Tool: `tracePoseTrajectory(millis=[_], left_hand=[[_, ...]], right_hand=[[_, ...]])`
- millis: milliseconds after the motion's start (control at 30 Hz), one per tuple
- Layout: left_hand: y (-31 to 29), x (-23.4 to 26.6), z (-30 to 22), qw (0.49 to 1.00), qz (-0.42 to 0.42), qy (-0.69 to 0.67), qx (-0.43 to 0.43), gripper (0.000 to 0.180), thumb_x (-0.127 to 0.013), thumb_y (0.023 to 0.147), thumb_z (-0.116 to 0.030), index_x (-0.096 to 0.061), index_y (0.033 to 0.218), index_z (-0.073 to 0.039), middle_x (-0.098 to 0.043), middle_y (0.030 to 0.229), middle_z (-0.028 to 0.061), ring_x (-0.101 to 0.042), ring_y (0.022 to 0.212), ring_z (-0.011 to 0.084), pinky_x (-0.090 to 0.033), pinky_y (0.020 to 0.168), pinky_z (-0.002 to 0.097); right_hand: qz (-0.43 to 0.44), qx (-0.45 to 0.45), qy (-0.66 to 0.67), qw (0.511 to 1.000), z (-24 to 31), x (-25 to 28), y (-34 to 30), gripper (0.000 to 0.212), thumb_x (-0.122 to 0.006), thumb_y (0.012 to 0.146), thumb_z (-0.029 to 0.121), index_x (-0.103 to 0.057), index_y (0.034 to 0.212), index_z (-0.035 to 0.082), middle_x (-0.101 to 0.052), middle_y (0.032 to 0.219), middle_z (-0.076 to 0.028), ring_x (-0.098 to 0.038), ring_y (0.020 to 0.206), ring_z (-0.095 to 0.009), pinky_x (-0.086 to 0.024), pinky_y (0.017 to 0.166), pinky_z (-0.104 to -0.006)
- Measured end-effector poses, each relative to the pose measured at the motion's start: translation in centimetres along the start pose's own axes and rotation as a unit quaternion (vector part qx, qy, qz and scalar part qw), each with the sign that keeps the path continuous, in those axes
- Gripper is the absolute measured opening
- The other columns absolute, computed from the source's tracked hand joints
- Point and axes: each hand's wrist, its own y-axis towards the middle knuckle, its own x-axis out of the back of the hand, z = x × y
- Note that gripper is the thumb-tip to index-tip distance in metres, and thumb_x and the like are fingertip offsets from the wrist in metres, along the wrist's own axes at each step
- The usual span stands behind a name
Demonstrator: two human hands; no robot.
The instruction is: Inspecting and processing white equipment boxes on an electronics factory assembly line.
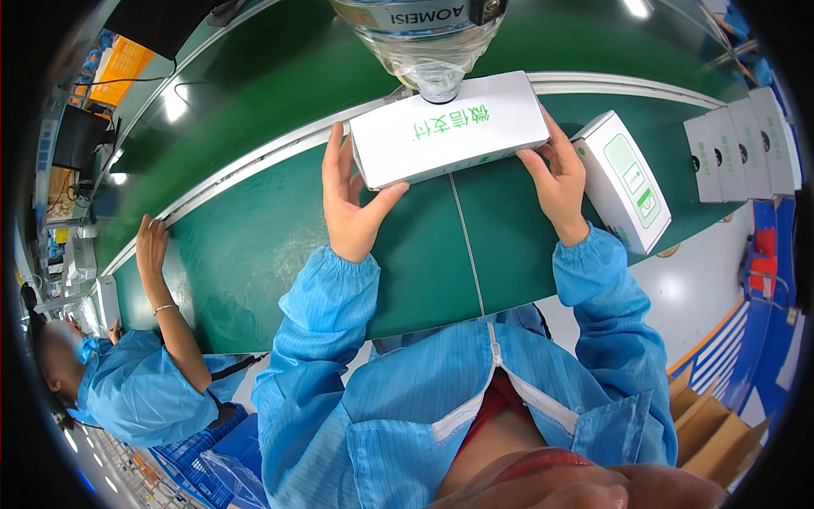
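A white carton (398, 157) with green print is held level between my two hands, above the green work surface. My left hand (352, 204) grips its left end, thumb on the near edge and fingers along the side. At the other end, my right hand (560, 182) holds the right side, its thumb near the front lower edge. A round machine head (424, 42), wrapped in clear plastic, hangs over the carton's far edge; its dark tip meets or nearly meets the top, I cannot tell which. Beside my right hand lies a second white carton (623, 178) with green line drawings.
Several white cartons (738, 148) stand in a row at the far right of the green worktop (254, 254). A pale metal rail (246, 174) runs along its back. On the left, a co-worker in blue (148, 386) rests an arm on the bench. Brown cardboard (712, 424) stands lower right.
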Motion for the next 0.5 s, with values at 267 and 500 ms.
tracePoseTrajectory(millis=[267, 500], left_hand=[[0.05, -0.13, -0.06, 1.0, -0.007, -0.001, 0.001, 0.104, -0.078, 0.069, -0.004, -0.017, 0.153, -0.008, -0.037, 0.147, 0.0224, -0.037, 0.138, 0.0317, -0.036, 0.107, 0.0439], [0.09, -0.29, -0.06, 0.999, -0.007, 0.024, -0.031, 0.097, -0.069, 0.073, 0.004, -0.016, 0.153, -0.006, -0.046, 0.138, 0.0187, -0.05, 0.125, 0.028, -0.042, 0.102, 0.0371]], right_hand=[[-0.003, 0.003, -0.005, 1.0, 0.1, -0.16, 0.09, 0.057, -0.068, 0.086, 0.005, -0.049, 0.139, 0.004, -0.057, 0.131, -0.013, -0.059, 0.115, -0.02, -0.049, 0.095, -0.0333], [-0.008, -0.006, 0.007, 1.0, -0.11, -0.11, -0.02, 0.056, -0.068, 0.086, 0.005, -0.049, 0.139, 0.004, -0.056, 0.133, -0.013, -0.058, 0.117, -0.021, -0.048, 0.096, -0.034]])
